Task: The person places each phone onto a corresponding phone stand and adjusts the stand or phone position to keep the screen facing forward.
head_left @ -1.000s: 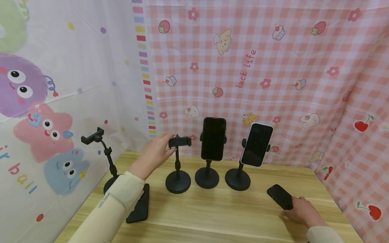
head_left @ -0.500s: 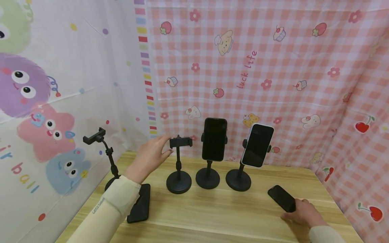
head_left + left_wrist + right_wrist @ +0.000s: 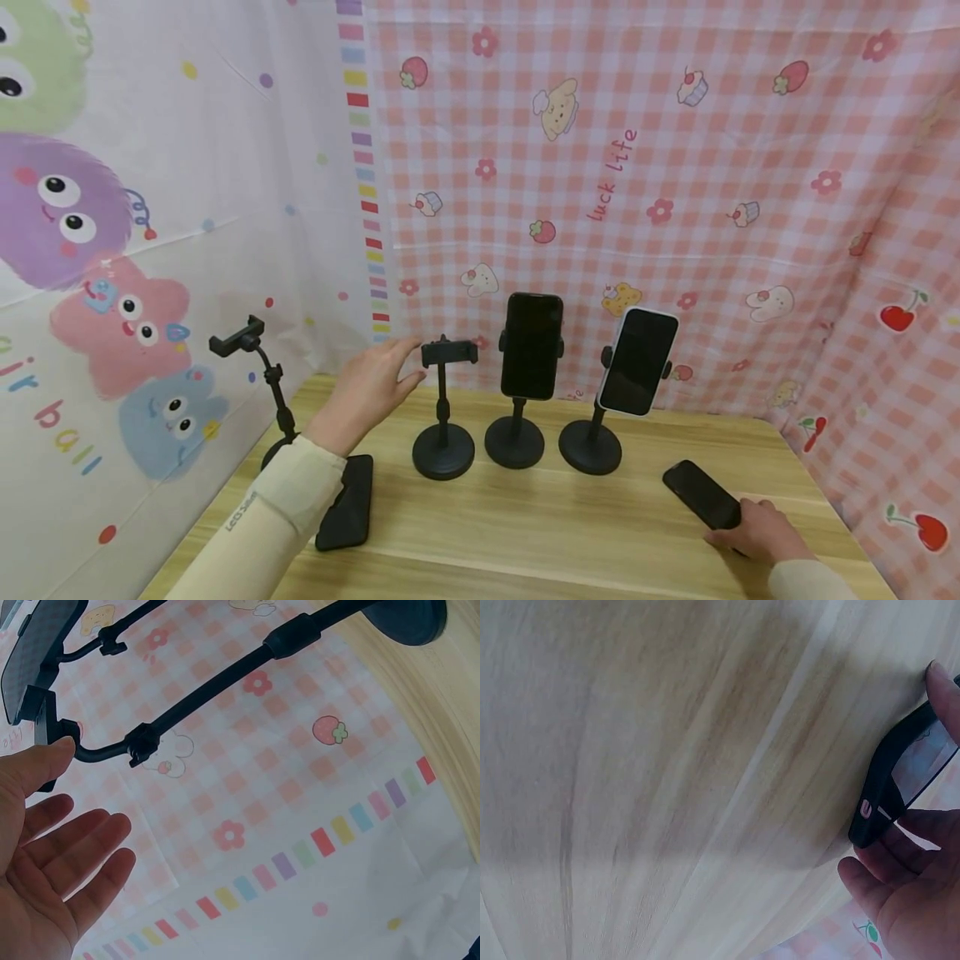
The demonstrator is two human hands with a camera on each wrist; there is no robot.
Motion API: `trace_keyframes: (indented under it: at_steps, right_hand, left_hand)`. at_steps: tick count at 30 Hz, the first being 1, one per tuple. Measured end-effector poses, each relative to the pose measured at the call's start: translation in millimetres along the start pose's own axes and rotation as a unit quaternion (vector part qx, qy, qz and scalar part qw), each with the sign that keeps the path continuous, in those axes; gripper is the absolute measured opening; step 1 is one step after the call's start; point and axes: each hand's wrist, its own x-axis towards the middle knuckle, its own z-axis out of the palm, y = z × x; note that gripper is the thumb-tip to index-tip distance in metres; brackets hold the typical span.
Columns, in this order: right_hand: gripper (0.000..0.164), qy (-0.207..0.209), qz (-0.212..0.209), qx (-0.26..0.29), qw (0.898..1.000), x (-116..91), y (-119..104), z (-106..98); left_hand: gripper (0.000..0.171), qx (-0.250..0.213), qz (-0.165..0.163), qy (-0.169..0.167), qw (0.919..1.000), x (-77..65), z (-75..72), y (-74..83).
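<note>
Since the earlier frame, the right hand (image 3: 759, 533) is edging outward with a black phone (image 3: 702, 494), while the left hand (image 3: 367, 392) is drawing slightly off the end of a black clamp (image 3: 450, 353). The right fingers and thumb are pinching the phone's near end, its far end pointing away from them toward the stands; whether it is touching the table (image 3: 525, 533) cannot be told. The left fingers are spreading loosely, released, just beside the clamp; whether the thumb is brushing it is unclear. Wood is stretching from the right fingers across to the left forearm, leaving room on the inner side, while the table's right edge is running nearer on their outer side. The phone is showing a rounded black case and a glossy face, catching pale reflections in the right wrist view. Below the clamp, a slender jointed stem is rising from a round matte base (image 3: 443, 452). To the right of the left fingers, an upright black phone (image 3: 532, 346) and a tilted white-edged phone (image 3: 639, 361) are standing in holders before a pink checked cloth (image 3: 517, 108); another stand (image 3: 279, 396) is leaning to the fingers' left.
</note>
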Motion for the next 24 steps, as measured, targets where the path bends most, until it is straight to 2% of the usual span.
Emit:
trace_keyframes:
  at_steps: [9, 17, 24]
  right_hand:
    - [0.085, 0.015, -0.027, -0.012, 0.999, 3.3, 5.9, -2.0]
    - [0.087, -0.006, -0.017, -0.015, 1.0, 6.7, 7.4, -6.0]
    - [0.078, -0.015, -0.012, -0.008, 1.0, 6.4, 6.7, -7.0]
  left_hand:
    - [0.043, -0.002, 0.014, 0.017, 0.9998, -0.4, -1.8, 0.7]
    - [0.044, 0.0, 0.026, 0.025, 0.9994, 1.6, -2.8, 2.6]
    - [0.044, 0.007, 0.034, 0.022, 0.9991, 2.7, -1.7, 4.6]
